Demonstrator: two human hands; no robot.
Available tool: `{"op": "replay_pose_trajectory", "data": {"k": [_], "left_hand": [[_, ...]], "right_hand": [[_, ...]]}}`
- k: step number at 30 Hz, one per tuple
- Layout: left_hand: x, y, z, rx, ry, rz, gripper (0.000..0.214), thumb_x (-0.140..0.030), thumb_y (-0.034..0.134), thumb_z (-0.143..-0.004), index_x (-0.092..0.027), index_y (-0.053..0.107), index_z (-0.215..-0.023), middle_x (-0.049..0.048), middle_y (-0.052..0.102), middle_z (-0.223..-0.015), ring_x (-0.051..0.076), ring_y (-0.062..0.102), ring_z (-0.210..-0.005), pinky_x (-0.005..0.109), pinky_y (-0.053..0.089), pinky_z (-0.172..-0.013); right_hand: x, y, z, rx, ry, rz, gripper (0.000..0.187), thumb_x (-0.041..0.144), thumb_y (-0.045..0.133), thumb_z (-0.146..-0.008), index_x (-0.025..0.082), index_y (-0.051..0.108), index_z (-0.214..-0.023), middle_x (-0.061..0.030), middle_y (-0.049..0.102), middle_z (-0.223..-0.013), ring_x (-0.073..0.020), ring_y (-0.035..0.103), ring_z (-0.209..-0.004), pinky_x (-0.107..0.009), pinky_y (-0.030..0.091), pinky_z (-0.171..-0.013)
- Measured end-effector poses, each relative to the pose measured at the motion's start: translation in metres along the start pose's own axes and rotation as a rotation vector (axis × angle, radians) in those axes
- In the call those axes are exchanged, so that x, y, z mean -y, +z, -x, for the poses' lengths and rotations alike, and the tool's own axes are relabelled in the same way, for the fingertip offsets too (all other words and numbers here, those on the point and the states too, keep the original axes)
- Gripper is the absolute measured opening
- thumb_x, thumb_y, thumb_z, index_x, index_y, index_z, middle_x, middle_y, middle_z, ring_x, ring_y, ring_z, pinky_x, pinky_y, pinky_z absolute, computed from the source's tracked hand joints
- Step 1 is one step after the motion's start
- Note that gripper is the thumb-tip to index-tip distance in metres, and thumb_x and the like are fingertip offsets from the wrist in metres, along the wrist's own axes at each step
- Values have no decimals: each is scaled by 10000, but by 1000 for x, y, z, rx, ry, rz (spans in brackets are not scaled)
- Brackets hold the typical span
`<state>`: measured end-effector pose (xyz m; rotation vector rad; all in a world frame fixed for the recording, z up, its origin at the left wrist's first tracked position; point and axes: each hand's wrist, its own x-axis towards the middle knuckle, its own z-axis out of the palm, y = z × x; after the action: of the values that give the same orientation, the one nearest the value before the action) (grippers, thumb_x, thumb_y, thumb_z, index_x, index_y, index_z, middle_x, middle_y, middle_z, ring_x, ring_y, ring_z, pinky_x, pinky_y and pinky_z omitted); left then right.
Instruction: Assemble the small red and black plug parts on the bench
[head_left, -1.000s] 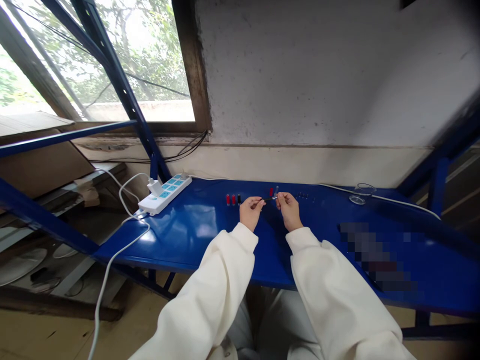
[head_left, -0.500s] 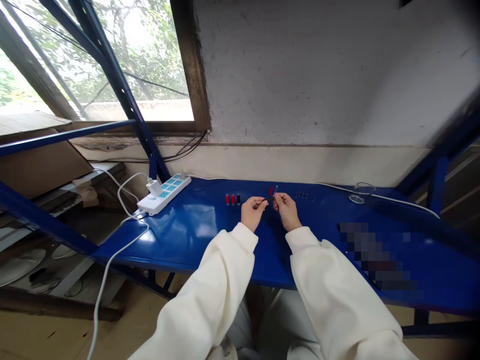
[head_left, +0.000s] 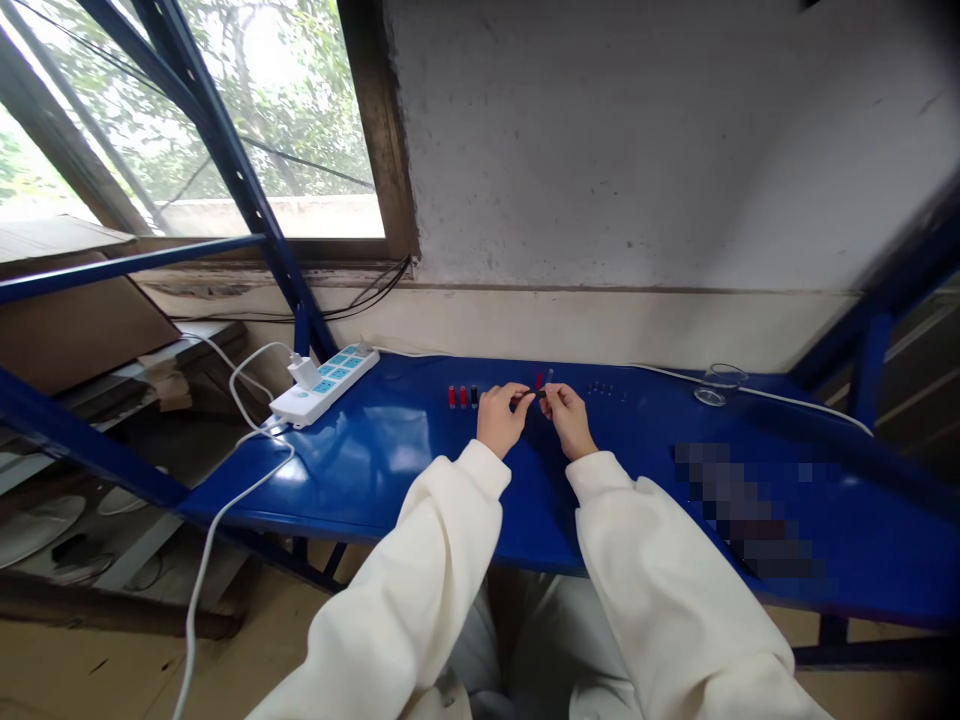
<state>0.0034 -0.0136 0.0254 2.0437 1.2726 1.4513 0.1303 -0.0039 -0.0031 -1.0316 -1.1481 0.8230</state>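
Note:
My left hand (head_left: 501, 420) pinches one end of a small dark cylindrical piece (head_left: 537, 393) above the blue table. The fingertips of my right hand (head_left: 571, 420) close on its other end, so both hands meet at it. Fingers hide much of this piece. Just left of my left hand stand two red cylinders (head_left: 457, 397) and a black cylinder (head_left: 474, 395), all with pale ends. Behind the fingers are another red piece (head_left: 538, 381) and a clear, narrow piece (head_left: 550, 376). Right of my right hand lie several tiny shiny parts (head_left: 602, 388).
A white power strip (head_left: 326, 386) with a plugged-in adapter sits at the left of the blue table (head_left: 360, 490). A coiled clear cord (head_left: 711, 396) lies at the back right. A blurred-out dark object (head_left: 742, 510) is at the right. Blue rack posts (head_left: 270, 230) flank the table.
My hands have drawn slightly closer together around the dark piece. My left hand has turned a little, hiding more of it. The whole view has shifted slightly.

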Motion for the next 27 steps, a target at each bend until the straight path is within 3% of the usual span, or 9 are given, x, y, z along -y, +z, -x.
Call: {"op": "replay_pose_trajectory", "data": {"k": [8, 13, 19, 27], "left_hand": [[-11, -48, -72, 332, 179, -524, 88, -161, 561, -739, -160, 642, -773, 84, 610, -916, 250, 465, -967, 392, 266, -859], [8, -50, -79, 519, 151, -675, 86, -98, 555, -698, -141, 629, -690, 100, 597, -885, 254, 456, -950, 420, 243, -865], [27, -44, -68, 527, 125, -678, 106, -89, 534, -676, -146, 623, -665, 106, 599, -878, 256, 469, -944, 428, 240, -863], [34, -40, -65, 487, 132, -654, 107, -80, 539, -653, -146, 623, -663, 108, 608, -840, 265, 490, -926, 441, 217, -870]], "right_hand": [[-4, -6, -5, -130, 12, 128, 311, 480, 450, -764, 181, 535, -780, 36, 481, -532, -85, 398, -464, -234, 311, -477], [-5, -5, -5, -101, 29, 166, 260, 428, 459, -757, 182, 541, -762, 35, 476, -526, -86, 391, -459, -232, 296, -466], [-2, -3, -3, -82, 20, 175, 238, 415, 485, -736, 186, 550, -733, 28, 476, -517, -100, 409, -473, -243, 310, -476], [1, -4, -2, -71, 20, 222, 212, 381, 477, -741, 183, 551, -729, 28, 487, -522, -111, 441, -506, -258, 348, -537]]}}
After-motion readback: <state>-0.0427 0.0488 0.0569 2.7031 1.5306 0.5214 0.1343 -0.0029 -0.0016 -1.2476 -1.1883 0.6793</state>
